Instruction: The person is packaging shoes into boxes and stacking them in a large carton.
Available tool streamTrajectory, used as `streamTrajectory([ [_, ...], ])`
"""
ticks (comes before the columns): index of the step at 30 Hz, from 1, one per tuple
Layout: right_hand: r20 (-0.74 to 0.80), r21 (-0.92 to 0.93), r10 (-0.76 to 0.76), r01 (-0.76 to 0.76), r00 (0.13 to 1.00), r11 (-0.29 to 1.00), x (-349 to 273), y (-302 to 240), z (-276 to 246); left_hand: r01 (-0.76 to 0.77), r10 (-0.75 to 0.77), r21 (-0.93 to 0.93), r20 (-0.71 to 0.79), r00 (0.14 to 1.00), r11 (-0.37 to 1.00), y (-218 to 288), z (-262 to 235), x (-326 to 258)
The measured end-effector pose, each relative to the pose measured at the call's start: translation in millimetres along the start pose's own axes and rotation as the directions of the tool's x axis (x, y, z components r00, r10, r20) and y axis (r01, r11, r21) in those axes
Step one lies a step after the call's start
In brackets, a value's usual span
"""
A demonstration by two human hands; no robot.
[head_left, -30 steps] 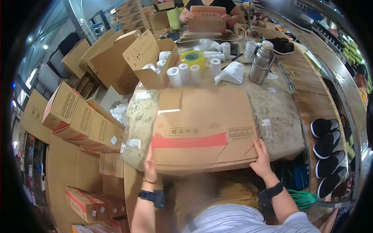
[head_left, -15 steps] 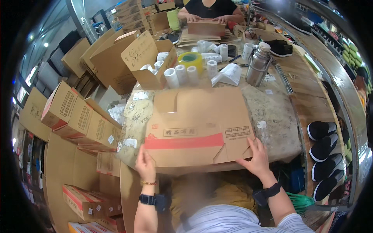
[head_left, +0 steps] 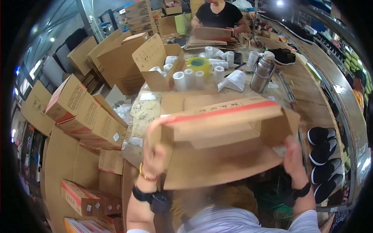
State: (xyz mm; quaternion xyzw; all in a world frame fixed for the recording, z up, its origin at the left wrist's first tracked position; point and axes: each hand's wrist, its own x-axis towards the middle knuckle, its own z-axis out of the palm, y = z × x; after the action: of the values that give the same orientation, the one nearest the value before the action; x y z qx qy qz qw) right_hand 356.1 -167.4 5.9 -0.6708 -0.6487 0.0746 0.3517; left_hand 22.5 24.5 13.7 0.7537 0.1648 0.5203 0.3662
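A brown cardboard box [head_left: 225,163] with a red stripe stands partly unfolded over the near side of the table, its open side facing me, blurred by motion. My left hand [head_left: 155,161] grips its left side wall, fingers curled at the edge. At the right end, my right hand [head_left: 294,157] holds the box by its side flap; that hand is smeared, and some of its fingers are hidden. Beyond the box lie several white label rolls [head_left: 189,79], a yellow tape roll [head_left: 197,64] and a metal thermos [head_left: 263,73].
Printed boxes [head_left: 93,120] are stacked at the left, beside a large open carton [head_left: 58,167]. Black shoes [head_left: 325,151] line the right-hand shelf. Across the table, a person in a black top [head_left: 218,17] handles flat cardboard [head_left: 211,34]. An open carton [head_left: 159,79] holds more rolls.
The flat cardboard has opened into a box shape and tilted up toward me. My hands have moved apart, the right one farther right. The view has shifted slightly.
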Motion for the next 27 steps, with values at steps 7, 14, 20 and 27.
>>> streamTrajectory([
  [7, -0.165, -0.389, -0.557, 0.466, 0.814, 0.795, 79, -80, 37, 0.520, -0.550, -0.304, -0.014, 0.835, 0.798, -79, -49, 36],
  [14, 0.085, -0.080, -0.142, 0.148, 0.986, 0.986, 116, -25, 91, 0.247, -0.352, 0.768, -0.030, 0.936, 0.590, -69, 11, 34],
  [20, -0.364, -0.340, -0.611, 0.510, 0.703, 0.790, 124, 9, 54, 0.306, -0.444, 0.675, 0.035, 0.895, 0.671, -72, 3, 33],
  [27, -0.222, 0.140, 0.063, -0.032, 0.973, 0.990, 118, 27, 84, 0.258, -0.258, 0.019, 0.026, 0.966, 0.966, -108, -16, 10],
])
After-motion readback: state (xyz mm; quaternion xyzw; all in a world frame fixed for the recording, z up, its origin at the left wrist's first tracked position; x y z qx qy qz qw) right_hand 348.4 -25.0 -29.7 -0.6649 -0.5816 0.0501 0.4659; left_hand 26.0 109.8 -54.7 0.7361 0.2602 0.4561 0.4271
